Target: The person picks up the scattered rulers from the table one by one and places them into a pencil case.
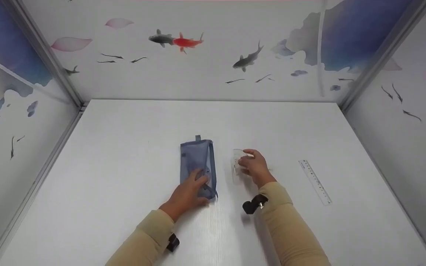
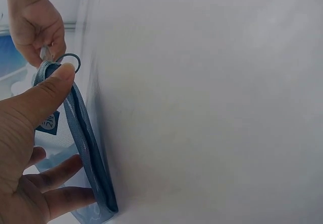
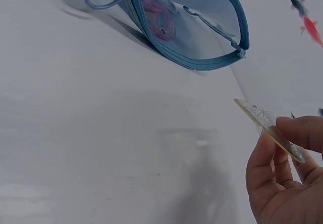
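No text legible: white print on pouch's [image 1: 194,157] blue tag [image 2: 50,125], ruler [image 1: 315,182] markings unreadable.

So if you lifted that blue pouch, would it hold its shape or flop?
The blue pouch would probably flop or sag, since its see-through walls look like thin, soft mesh. That thinness also suggests it's fairly light. Its mouth gapes open, so tipping it might spill the pinkish thing visible inside.
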Tool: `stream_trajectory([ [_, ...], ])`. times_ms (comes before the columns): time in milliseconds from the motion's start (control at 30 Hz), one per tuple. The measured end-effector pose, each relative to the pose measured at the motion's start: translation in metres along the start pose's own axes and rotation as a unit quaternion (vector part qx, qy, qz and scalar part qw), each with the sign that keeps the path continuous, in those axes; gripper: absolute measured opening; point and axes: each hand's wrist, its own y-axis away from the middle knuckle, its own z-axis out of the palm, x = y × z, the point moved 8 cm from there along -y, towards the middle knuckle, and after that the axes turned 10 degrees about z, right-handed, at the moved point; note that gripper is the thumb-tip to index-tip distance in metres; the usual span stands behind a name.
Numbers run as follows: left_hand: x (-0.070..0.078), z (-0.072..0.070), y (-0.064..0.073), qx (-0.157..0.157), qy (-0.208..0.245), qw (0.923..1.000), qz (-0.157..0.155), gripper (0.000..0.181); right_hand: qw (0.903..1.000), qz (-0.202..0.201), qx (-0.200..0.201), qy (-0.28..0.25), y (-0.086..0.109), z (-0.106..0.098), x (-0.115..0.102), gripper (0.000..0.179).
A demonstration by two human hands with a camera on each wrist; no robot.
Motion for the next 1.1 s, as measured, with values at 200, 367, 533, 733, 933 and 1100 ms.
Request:
stream_trajectory([
  [200, 0.002, -0.003, 0.000, 0.009, -0.015, 0.9997, 0.017, 0.062, 0.9999, -0.011, -0.005, -0.004, 0.002, 0.007, -0.005, 0.047],
  [367, 0.002, -0.003, -0.002, 0.008, -0.015, 0.9997, 0.017, 0.062, 0.9998, -0.016, -0.009, 0.002, 0.003, 0.012, -0.008, 0.047],
  [533, 0.002, -0.002, -0.002, 0.009, -0.015, 0.9997, 0.019, 0.061, 0.9998, -0.014, -0.011, 0.005, 0.003, 0.018, -0.007, 0.046],
  [733, 0.000, -0.001, -0.002, 0.003, -0.016, 0.9998, 0.012, 0.064, 0.9998, -0.018, -0.010, 0.009, 0.002, 0.025, -0.005, 0.046],
  [933, 0.000, -0.001, -0.001, 0.003, -0.014, 0.9998, 0.014, 0.064, 0.9996, -0.023, -0.013, 0.007, 0.002, 0.034, -0.004, 0.046],
  [1100, 0.000, -0.002, -0.002, 0.004, -0.012, 0.9999, 0.011, 0.064, 0.9995, -0.025, -0.018, 0.003, 0.001, 0.040, -0.002, 0.046],
])
